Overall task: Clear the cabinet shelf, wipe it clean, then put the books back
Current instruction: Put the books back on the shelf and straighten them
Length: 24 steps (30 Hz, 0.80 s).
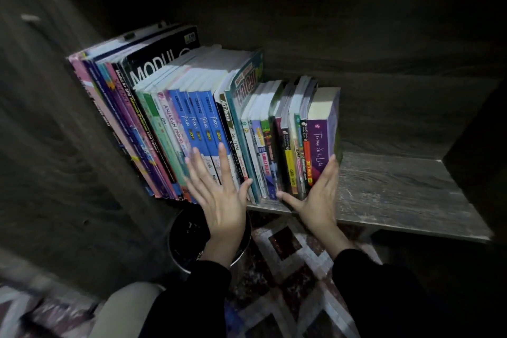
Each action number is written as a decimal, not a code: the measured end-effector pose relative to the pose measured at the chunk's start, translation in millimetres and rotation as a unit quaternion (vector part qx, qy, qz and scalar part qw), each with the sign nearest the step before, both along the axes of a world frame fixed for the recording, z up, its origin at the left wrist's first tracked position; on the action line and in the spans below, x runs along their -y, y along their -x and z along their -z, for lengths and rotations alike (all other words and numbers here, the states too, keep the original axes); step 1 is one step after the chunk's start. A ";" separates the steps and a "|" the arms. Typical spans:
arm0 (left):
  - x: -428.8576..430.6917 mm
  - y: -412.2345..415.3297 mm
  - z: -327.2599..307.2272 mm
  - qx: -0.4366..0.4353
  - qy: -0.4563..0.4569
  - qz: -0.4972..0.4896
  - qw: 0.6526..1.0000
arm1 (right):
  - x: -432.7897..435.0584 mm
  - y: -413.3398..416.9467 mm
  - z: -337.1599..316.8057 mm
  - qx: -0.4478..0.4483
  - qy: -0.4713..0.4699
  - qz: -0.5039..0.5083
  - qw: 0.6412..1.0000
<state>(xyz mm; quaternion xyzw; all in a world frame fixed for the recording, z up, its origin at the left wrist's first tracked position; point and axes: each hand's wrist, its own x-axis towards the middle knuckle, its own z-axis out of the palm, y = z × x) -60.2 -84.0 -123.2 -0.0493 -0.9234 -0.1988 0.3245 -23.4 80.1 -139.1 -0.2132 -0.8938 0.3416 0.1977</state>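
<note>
Pressing the left hand (219, 200) flat against the spines of the blue books (201, 123), fingers straight and fanned, curling round nothing. Laying the right hand (319, 197) against the purple book (321, 143) at the right end, fingers straight and together along its lower right corner, thumb stretching left beneath the neighbouring spines by the front edge; clasping nothing either.

Standing on end as a row of books (241, 85) across the left half of the shelf (397, 192), spines facing outward toward the camera. Running long axes up from the board yet leaning leftward, tops tilting toward the cabinet's left wall (55, 118). Stepping down in height from the tall volumes at the left to the short ones at the right. Showing scuffed wood grain to the right of the purple book.

Covering both forearms with black sleeves (365, 282). Sitting below the shelf, under the left wrist, as a dark round bin (181, 239), beside a patterned rug (296, 269) spreading over the floor.
</note>
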 end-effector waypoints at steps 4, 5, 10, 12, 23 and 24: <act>10.9 -4.8 16.7 0.036 0.025 0.012 0.999 | 36.8 -17.4 -0.5 -0.081 0.040 0.114 0.989; 15.1 -5.1 18.0 0.028 0.018 0.025 0.999 | 51.3 -22.2 1.3 -0.131 0.013 0.125 0.983; 27.6 0.0 -7.3 -0.042 -0.023 0.128 0.991 | 102.7 -14.7 6.1 -0.137 0.030 -0.037 0.989; 27.2 6.3 -22.2 -0.056 -0.005 0.138 0.989 | 108.8 -6.0 3.3 -0.090 0.078 -0.073 0.990; 37.8 43.9 -37.2 -0.087 0.106 0.095 0.986 | 140.8 10.3 6.2 -0.098 0.166 -0.063 0.979; 39.6 44.6 -39.0 -0.084 0.110 0.099 0.985 | 141.1 10.6 7.5 -0.099 0.166 -0.060 0.979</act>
